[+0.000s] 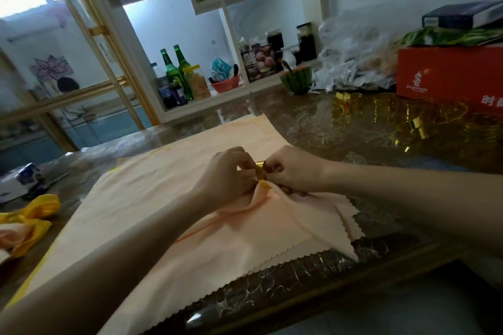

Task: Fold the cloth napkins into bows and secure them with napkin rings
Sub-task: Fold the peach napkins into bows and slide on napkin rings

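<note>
Fingers [243, 162] of L hand [228, 179] & R hand [290, 171] pinch gold napkin ring [260, 170], prob. threading peach napkin [168, 198]; cloth soft, limp, so grip the bunched tip.

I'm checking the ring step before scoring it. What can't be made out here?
Head view: how far the napkin ring sits over the peach napkin; the left hand and right hand cover it.
Head view: yellow cloth, cut off by the left edge.
Head view: spare gold rings, blurred; count unclear.
</note>
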Demonstrator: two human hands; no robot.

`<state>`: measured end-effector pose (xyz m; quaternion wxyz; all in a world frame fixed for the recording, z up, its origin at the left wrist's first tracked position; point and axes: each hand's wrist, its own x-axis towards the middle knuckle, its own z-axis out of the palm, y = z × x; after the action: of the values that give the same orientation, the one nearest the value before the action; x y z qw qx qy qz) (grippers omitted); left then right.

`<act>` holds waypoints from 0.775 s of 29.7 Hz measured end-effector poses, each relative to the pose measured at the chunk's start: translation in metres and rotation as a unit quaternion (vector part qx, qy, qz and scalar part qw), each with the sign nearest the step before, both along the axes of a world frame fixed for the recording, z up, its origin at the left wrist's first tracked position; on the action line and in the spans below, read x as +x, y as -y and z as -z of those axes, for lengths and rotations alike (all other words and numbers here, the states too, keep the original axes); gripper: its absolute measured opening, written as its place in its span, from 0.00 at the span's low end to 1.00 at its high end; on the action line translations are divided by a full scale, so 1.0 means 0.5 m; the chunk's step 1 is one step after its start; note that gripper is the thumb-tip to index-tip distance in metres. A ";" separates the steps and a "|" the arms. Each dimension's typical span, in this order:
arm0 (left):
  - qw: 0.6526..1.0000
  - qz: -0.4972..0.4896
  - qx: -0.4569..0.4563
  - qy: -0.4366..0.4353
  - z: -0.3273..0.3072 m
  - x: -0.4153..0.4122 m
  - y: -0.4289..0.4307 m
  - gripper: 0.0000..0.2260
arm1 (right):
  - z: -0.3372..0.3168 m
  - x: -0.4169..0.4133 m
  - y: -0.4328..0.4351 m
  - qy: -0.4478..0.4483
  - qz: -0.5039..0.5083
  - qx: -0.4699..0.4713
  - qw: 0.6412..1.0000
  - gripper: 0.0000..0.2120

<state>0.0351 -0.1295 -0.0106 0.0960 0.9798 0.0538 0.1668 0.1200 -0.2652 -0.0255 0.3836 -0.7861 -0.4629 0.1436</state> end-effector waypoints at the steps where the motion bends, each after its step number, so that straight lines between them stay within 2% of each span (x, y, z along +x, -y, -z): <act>1: 1.000 -0.002 0.007 -0.005 -0.002 -0.001 0.000 0.06 | -0.002 -0.001 -0.002 0.010 -0.003 0.003 1.000 0.14; 3: 0.999 -0.014 0.012 -0.048 -0.007 0.001 0.005 0.12 | -0.001 0.002 -0.002 0.025 -0.002 0.004 1.000 0.14; 6: 0.987 -0.006 -0.073 -0.146 -0.019 0.005 0.007 0.29 | -0.005 0.005 -0.010 0.039 0.002 -0.003 0.999 0.13; 7: 0.983 0.013 -0.074 -0.168 -0.021 0.007 0.009 0.31 | -0.008 0.006 -0.011 0.035 0.003 0.000 0.999 0.13; 9: 0.982 0.049 -0.054 -0.174 -0.023 0.007 0.010 0.27 | -0.010 0.008 -0.011 0.028 0.003 0.008 1.000 0.13; 13: 0.968 0.058 -0.130 -0.206 -0.034 0.005 0.011 0.21 | -0.006 0.010 -0.007 0.008 0.002 0.013 1.000 0.12; 17: 0.985 0.053 -0.019 -0.162 -0.020 0.012 0.011 0.20 | -0.002 0.007 -0.003 -0.011 -0.001 0.019 1.000 0.13; 20: 0.986 0.059 -0.014 -0.157 -0.019 0.011 0.000 0.21 | 0.001 0.002 0.001 -0.030 0.003 0.037 0.999 0.13; 21: 0.986 0.061 -0.012 -0.156 -0.021 0.012 -0.004 0.20 | 0.000 0.002 0.006 -0.021 0.008 0.057 0.998 0.12; 23: 0.987 0.040 0.005 -0.154 -0.027 0.006 -0.018 0.19 | -0.008 -0.001 0.018 0.057 0.020 0.082 0.995 0.11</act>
<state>0.0381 -0.1203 0.0030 0.0887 0.9956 0.0282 0.0102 0.1195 -0.2743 -0.0213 0.4230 -0.7681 -0.4779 0.0525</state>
